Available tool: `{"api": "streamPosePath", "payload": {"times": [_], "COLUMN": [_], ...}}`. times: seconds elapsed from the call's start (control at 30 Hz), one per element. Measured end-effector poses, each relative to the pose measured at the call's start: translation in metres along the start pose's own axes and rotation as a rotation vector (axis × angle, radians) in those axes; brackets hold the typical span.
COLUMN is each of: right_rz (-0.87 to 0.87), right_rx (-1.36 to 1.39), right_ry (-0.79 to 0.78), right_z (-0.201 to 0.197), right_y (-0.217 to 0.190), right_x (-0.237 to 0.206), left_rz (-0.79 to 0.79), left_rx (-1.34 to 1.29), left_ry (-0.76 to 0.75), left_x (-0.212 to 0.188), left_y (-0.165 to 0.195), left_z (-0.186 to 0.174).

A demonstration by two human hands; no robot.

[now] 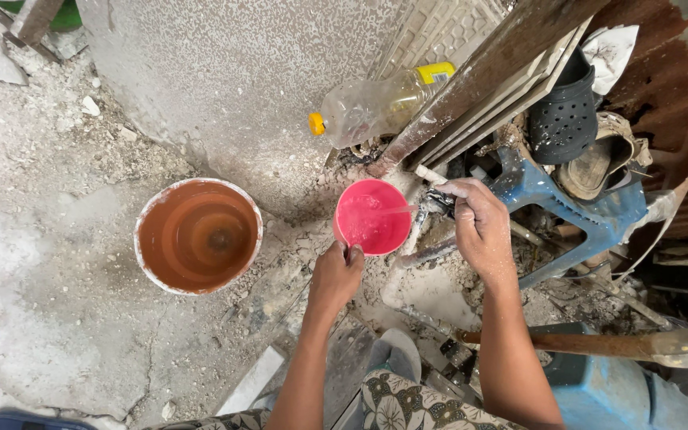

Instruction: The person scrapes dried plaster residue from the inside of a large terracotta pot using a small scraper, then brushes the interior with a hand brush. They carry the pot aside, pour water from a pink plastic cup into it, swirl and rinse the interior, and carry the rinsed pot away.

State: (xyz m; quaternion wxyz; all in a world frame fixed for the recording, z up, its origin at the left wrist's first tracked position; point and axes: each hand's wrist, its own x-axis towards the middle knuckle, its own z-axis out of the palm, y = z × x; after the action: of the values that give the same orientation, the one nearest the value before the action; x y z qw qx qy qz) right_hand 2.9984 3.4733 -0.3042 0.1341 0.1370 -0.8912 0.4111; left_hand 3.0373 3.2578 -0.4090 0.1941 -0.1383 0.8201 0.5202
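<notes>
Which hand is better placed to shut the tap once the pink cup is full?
Right. The right hand is already on the tap, where water runs into the pink cup. The left hand grips the cup's near rim, so it probably has to keep holding it.

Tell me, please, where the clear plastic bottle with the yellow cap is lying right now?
In the head view the plastic bottle lies upper centre, against the grey wall, just above the pink cup and beside the leaning rusty beam.

Even, soft daylight; scene bright, no hard shadows. Concrete floor point(57, 159) near top left slightly washed out. Right edge darker among the clutter. Wide-angle bending showed at frame edges. Focus was sharp centrally; slight softness at corners.
</notes>
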Motion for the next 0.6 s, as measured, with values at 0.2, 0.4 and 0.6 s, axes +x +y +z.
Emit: {"api": "streamPosePath", "payload": {"times": [0.2,0.4,0.6], "right_rz": [0.013,-0.002,0.015], "right_rx": [0.01,0.022,0.035], "right_ry": [-0.011,-0.012,-0.015], "right_z": [-0.0015,-0.0025,-0.003], "right_y": [0.0011,0.0013,0.0009], "right_x": [-0.001,-0.0015,-0.0028], "left_rz": [-0.104,-0.097,-0.085], "left_rx": [0.021,0.026,0.031], "left_ry": [-0.089,-0.083,-0.082], "left_x": [-0.0019,-0.0038,-0.0029], "left_y": [0.0066,0.0078,0.0057], "left_z": [-0.0044,-0.0061,-0.0051]}}
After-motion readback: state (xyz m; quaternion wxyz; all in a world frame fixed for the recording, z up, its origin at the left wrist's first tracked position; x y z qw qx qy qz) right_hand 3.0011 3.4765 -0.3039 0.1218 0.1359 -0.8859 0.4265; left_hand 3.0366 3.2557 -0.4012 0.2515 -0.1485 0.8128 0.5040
